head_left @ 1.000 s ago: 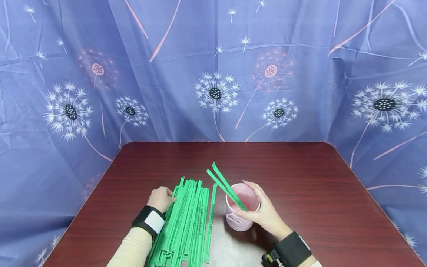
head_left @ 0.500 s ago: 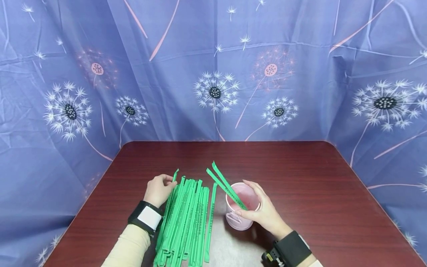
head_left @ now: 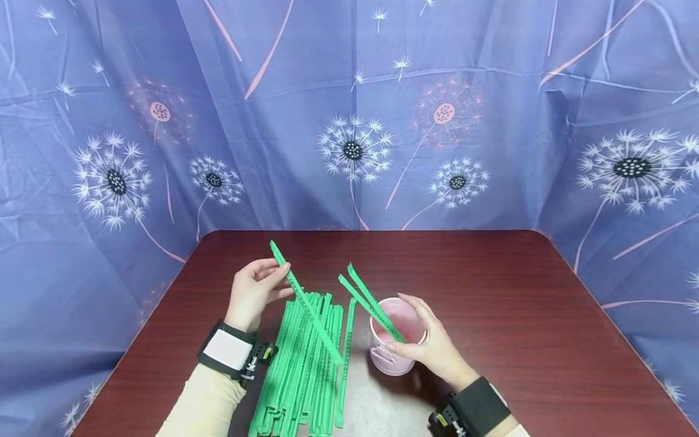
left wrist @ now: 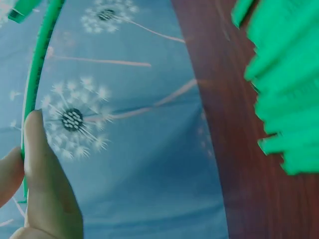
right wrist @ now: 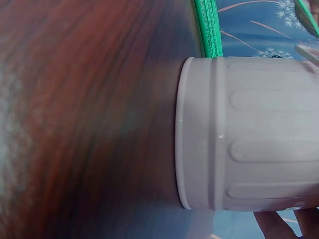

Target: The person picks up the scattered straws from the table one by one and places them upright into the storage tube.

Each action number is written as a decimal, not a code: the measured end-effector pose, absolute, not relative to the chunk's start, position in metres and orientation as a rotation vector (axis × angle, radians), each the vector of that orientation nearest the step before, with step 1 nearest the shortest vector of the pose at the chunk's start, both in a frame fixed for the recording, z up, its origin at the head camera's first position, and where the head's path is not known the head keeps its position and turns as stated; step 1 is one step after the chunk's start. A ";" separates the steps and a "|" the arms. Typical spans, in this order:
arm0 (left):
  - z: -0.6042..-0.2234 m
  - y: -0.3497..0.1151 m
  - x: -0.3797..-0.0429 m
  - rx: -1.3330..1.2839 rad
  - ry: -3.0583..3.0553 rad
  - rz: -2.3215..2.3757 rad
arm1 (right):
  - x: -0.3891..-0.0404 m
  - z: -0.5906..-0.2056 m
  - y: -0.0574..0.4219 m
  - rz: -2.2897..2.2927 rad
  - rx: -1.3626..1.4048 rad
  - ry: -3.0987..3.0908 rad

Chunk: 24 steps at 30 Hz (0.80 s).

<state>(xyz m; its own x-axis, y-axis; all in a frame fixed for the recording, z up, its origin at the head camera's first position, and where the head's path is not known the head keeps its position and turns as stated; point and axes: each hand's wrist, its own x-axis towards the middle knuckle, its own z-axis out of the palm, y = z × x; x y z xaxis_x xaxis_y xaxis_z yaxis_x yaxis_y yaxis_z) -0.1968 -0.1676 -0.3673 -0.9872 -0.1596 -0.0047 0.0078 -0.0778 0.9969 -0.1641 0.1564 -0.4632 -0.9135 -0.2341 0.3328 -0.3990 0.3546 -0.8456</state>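
Observation:
My left hand [head_left: 251, 294] pinches one green paper-wrapped straw [head_left: 311, 311] between thumb and fingers, near its upper end. The straw slants down to the right over a pile of similar wrapped straws [head_left: 297, 364]. In the left wrist view thumb and finger press on the straw [left wrist: 36, 74]. My right hand [head_left: 439, 352] holds the rim of a pale pink ribbed cup [head_left: 390, 364] with a small handle on its side. Two wrapped straws [head_left: 371, 306] lean out of the cup to the left. The right wrist view shows the cup's ribbed wall [right wrist: 269, 129] up close.
One wrapped straw [head_left: 345, 370] lies slightly apart, between the pile and the cup. Everything stands on a dark red wooden table [head_left: 491, 285]. A blue curtain [head_left: 273, 152] with dandelion prints hangs behind and along both sides.
My left hand draws one wrapped straw from the pile's left side, lifts it up and away, and tilts it rightward across the pile. The right hand and cup stay put.

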 end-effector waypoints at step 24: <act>-0.370 -0.126 -0.190 0.012 -1.987 -2.229 | -0.163 -0.461 0.155 1.579 0.539 -2.491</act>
